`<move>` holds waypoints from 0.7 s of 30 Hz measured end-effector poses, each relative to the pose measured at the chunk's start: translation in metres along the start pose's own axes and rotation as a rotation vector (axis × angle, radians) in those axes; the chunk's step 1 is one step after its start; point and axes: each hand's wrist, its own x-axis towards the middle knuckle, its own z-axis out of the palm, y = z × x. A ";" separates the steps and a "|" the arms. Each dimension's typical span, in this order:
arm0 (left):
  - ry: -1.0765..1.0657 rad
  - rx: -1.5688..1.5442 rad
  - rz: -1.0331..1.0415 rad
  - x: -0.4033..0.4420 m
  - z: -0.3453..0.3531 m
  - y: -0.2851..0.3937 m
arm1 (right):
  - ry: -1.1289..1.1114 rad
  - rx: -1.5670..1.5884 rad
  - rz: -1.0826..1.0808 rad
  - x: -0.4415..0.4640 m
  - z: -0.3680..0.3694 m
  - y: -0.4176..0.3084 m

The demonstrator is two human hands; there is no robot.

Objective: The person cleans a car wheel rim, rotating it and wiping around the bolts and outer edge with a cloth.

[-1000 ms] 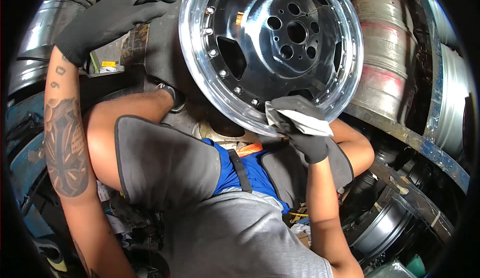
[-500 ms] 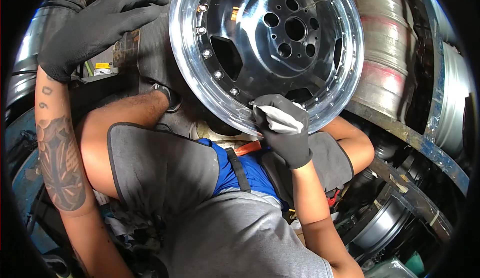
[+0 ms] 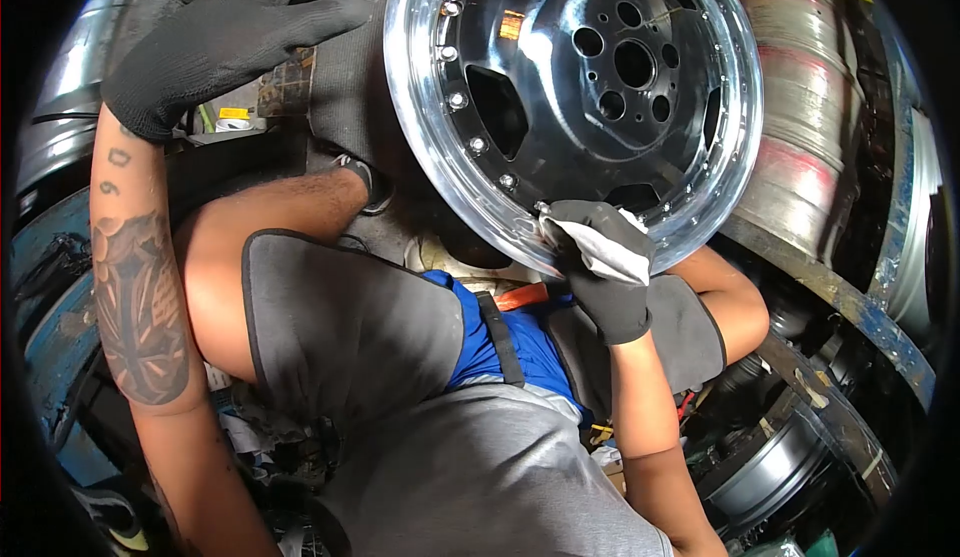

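Note:
A wheel rim (image 3: 555,107) with a polished silver lip and a glossy black centre stands tilted in front of my legs. Small shiny bolts run round its edge. My right hand (image 3: 605,272), in a dark glove, is closed round a folded white cloth (image 3: 600,248) at the lower part of the lip. My left hand (image 3: 235,42), also gloved, reaches in from the left with fingers stretched out. Its fingertips end close to the rim's left edge; whether they touch it I cannot tell.
Stacked silver wheel barrels (image 3: 790,87) stand at the right, beside a worn blue metal frame (image 3: 840,292). Another rim (image 3: 775,467) lies low at the right. Grey pads (image 3: 345,307) cover my thighs. Behind my left hand is a ribbed dark surface (image 3: 350,87).
The whole scene has shifted to the right in view as the camera turned. My right hand stays at nearly the same part of the lip, and my left fingers remain outstretched.

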 end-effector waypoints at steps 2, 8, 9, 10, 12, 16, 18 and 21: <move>-0.013 0.018 0.035 0.004 0.003 -0.005 | 0.024 0.046 0.033 -0.002 0.001 0.003; -0.056 -0.005 0.076 0.004 -0.003 -0.003 | -0.088 0.010 -0.070 0.003 -0.005 0.003; -0.071 0.020 0.083 0.005 -0.004 -0.001 | -0.082 -0.003 -0.054 0.004 -0.008 0.003; -0.100 0.039 0.065 0.004 -0.008 0.005 | -0.075 -0.006 -0.036 0.006 -0.008 0.001; -0.160 0.071 0.010 0.001 -0.017 0.025 | -0.065 -0.159 -0.123 0.010 -0.001 -0.002; -0.274 0.425 0.307 0.003 -0.023 0.010 | -0.195 -0.197 -0.163 0.012 -0.015 0.001; -0.235 0.416 0.350 0.007 -0.020 0.001 | -0.149 -0.096 -0.161 0.021 -0.013 0.002; -0.235 0.482 0.333 0.004 -0.022 -0.002 | -0.158 -0.108 -0.178 0.012 -0.011 0.006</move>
